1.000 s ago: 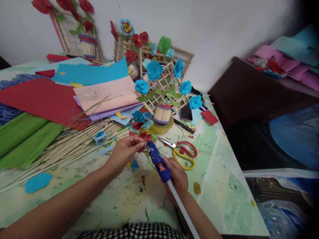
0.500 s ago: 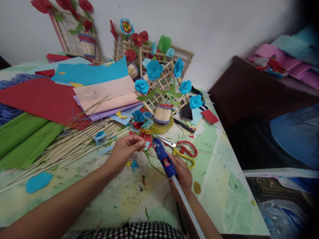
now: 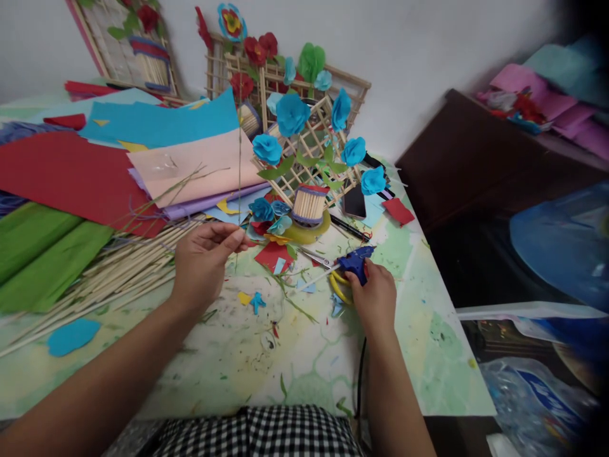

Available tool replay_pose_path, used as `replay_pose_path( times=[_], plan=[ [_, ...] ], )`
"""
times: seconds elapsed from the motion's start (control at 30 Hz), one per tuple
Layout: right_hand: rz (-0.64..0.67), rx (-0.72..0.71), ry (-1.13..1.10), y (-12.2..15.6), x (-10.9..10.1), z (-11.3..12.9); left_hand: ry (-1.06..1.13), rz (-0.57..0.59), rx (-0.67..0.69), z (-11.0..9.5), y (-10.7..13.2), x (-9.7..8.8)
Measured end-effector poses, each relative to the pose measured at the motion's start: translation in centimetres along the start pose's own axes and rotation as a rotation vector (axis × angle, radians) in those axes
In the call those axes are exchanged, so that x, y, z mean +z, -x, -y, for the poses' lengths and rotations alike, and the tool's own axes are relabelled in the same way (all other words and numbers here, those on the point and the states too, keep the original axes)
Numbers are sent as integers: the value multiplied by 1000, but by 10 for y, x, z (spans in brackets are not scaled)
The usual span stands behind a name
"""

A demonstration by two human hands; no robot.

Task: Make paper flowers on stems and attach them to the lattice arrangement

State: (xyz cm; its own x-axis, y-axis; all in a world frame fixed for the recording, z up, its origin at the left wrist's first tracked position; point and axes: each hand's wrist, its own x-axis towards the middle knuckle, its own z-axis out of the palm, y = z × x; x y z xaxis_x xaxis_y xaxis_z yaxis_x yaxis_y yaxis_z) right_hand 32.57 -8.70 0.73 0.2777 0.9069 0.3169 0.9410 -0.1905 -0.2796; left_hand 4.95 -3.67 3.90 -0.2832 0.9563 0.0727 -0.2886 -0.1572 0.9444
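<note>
My left hand [image 3: 202, 263] pinches a thin green stem [image 3: 240, 171] that stands upright from the fingertips. A bit of red shows at those fingertips, too small to name. Further right, my right hand [image 3: 375, 295] grips a blue glue gun [image 3: 354, 261] low over the table, partly covering a pair of scissors [image 3: 340, 289]. A white glue stick [image 3: 316, 277] juts from the gun's rear toward the left. Beyond my hands lie blue paper flowers [image 3: 261, 209] and a red paper piece [image 3: 275, 256]. Behind them, a stick lattice [image 3: 311, 149] carries blue flowers and a small stick pot [image 3: 309, 204].
Thin sticks [image 3: 128, 266] and coloured paper sheets [image 3: 76, 178] cover the table's left side. A phone [image 3: 354, 202] and a pen [image 3: 351, 227] lie right of the lattice. The gun's black cord [image 3: 360, 374] hangs past the front edge. More flowered lattices [image 3: 285, 70] lean on the wall.
My right hand has moved right with the glue gun and turned it down beside the scissors. My left hand has shifted left and up, and its stem now shows upright.
</note>
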Motion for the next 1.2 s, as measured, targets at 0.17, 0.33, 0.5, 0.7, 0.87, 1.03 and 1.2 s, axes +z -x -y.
replay_pose_path(
  times=[0.17,0.33,0.5,0.7,0.87,1.03,1.2],
  plan=[
    [-119,-43,7,2,-12,29,8,26,-16,-2,0,0],
    [218,-417,-198,3,-8,91,-21,69,-56,-1,3,0],
    [372,-506,-120,-1,14,132,-44,105,-78,1,6,-1],
    [420,-477,-116,-3,29,139,-65,114,-100,1,5,-2],
    [422,-314,-491,-6,35,135,-67,113,-105,2,4,-2],
    [174,98,-1239,-18,2,125,-61,144,-107,5,4,-3],
    [-17,108,-1283,-27,-32,110,-74,195,-176,8,10,-1]
  ],
)
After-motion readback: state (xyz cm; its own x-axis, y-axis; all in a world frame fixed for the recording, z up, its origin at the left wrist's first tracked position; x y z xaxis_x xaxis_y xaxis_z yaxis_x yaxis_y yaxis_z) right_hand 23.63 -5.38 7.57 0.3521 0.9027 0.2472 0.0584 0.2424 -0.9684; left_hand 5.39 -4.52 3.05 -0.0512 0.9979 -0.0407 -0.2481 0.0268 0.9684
